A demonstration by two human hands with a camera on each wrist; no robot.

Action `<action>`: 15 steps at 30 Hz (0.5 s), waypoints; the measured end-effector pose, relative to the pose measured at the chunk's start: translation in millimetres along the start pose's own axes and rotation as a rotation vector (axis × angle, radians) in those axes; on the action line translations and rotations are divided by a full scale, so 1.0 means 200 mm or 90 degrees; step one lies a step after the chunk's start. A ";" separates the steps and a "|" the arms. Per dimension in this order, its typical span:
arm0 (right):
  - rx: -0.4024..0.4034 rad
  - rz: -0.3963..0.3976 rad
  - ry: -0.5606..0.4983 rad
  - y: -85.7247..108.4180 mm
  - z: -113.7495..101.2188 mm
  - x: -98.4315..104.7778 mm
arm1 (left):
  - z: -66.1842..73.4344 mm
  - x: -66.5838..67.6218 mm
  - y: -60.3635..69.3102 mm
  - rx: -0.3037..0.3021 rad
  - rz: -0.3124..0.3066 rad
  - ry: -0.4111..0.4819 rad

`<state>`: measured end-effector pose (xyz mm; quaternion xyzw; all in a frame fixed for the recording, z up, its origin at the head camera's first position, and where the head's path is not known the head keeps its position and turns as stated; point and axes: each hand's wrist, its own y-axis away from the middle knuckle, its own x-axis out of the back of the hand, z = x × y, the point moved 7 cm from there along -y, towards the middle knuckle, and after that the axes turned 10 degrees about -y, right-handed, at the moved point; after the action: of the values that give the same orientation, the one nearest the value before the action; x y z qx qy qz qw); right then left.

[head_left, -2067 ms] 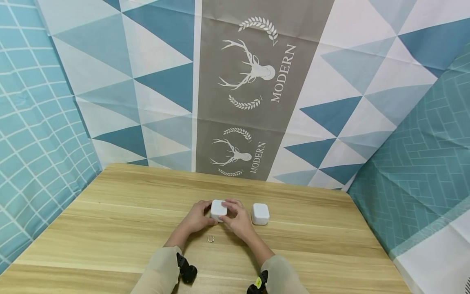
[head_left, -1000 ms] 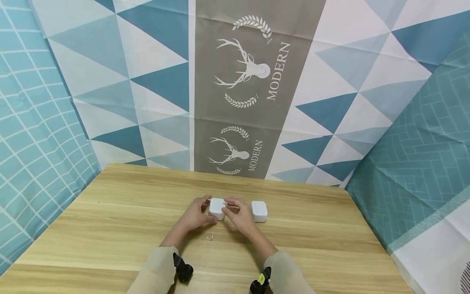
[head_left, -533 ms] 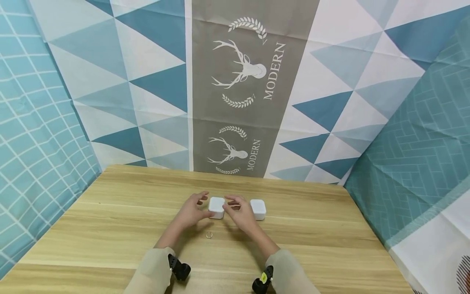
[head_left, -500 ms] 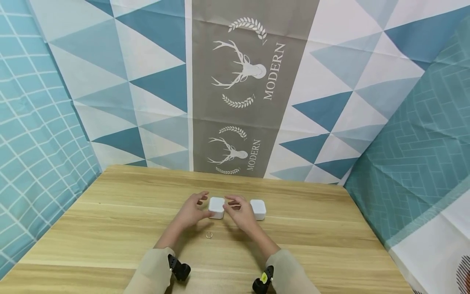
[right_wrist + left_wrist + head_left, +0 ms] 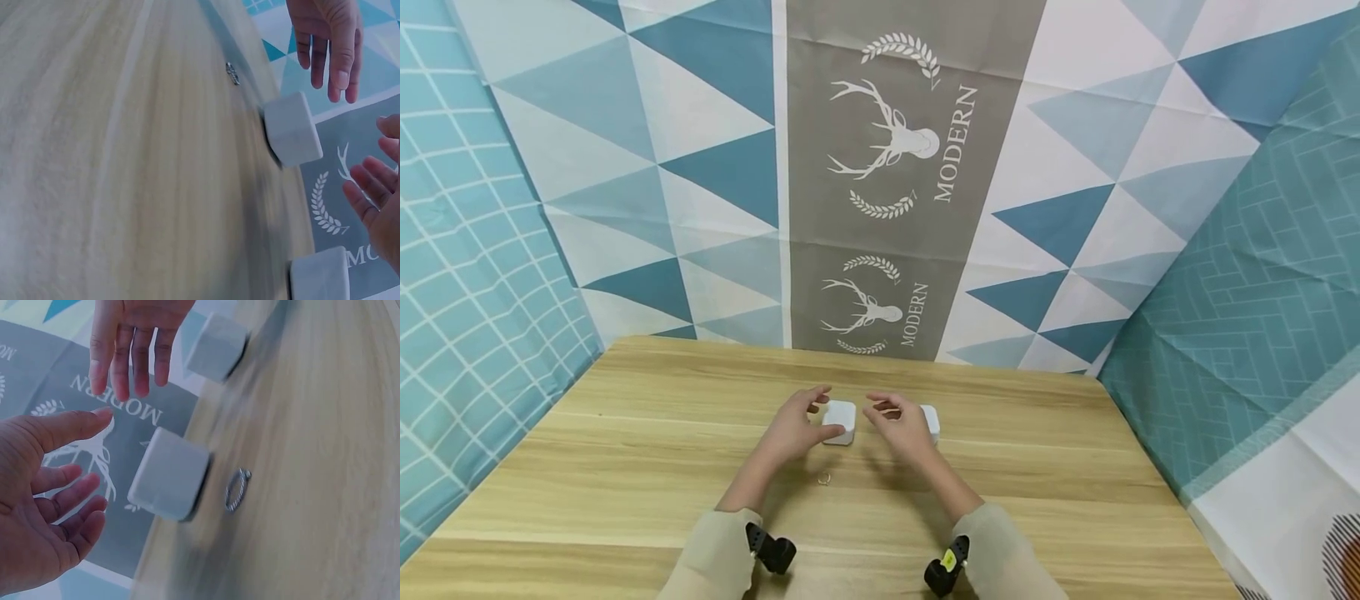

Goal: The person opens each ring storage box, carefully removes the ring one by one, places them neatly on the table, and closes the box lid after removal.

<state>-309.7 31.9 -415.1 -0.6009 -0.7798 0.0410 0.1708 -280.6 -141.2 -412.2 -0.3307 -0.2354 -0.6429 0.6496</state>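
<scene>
A white rounded box [image 5: 839, 422] stands on the table between my hands. My left hand [image 5: 792, 428] is on its left, fingers spread and relaxed, the thumb crossing in front of the box in the head view. In the left wrist view, that hand [image 5: 44, 506] appears apart from the box [image 5: 170, 475]. My right hand [image 5: 901, 427] hovers on the other side with loosely bent fingers and holds nothing. Behind it, a second white box [image 5: 931, 422] is partly hidden. Nearer to me lies a small silver ring [image 5: 824, 478], its twisted band plainer in the left wrist view [image 5: 237, 490].
The wood-grain table [image 5: 625, 467] reaches back to a patterned cloth wall [image 5: 880, 208]. A blue gridded cloth [image 5: 467, 250] hangs at the left and a teal one [image 5: 1247, 333] at the right. Each wrist carries a black camera [image 5: 771, 550].
Both hands have let go of the left-hand white box and drawn away from its sides. The right hand has shifted right, now covering part of the other box. The ring stays put.
</scene>
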 end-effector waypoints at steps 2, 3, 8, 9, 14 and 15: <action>-0.001 0.005 0.003 0.00 -0.01 0.02 | 0.03 0.00 0.00 -0.003 0.002 0.005; -0.002 0.009 0.002 0.00 -0.01 0.03 | 0.04 0.00 0.00 -0.006 0.003 0.007; 0.003 0.028 -0.002 -0.01 -0.01 0.09 | 0.09 -0.02 -0.01 -0.009 0.009 0.015; 0.001 0.032 -0.002 -0.01 -0.01 0.10 | 0.09 -0.03 -0.01 -0.011 0.009 0.017; -0.013 0.043 -0.008 0.00 -0.02 0.14 | 0.13 -0.06 -0.01 -0.020 0.008 0.031; -0.015 0.042 -0.009 0.01 -0.03 0.15 | 0.14 -0.07 -0.01 -0.021 0.009 0.032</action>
<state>-313.1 58.9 -403.0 -0.6280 -0.7611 0.0419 0.1570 -280.8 -111.3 -402.9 -0.3267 -0.2063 -0.6501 0.6543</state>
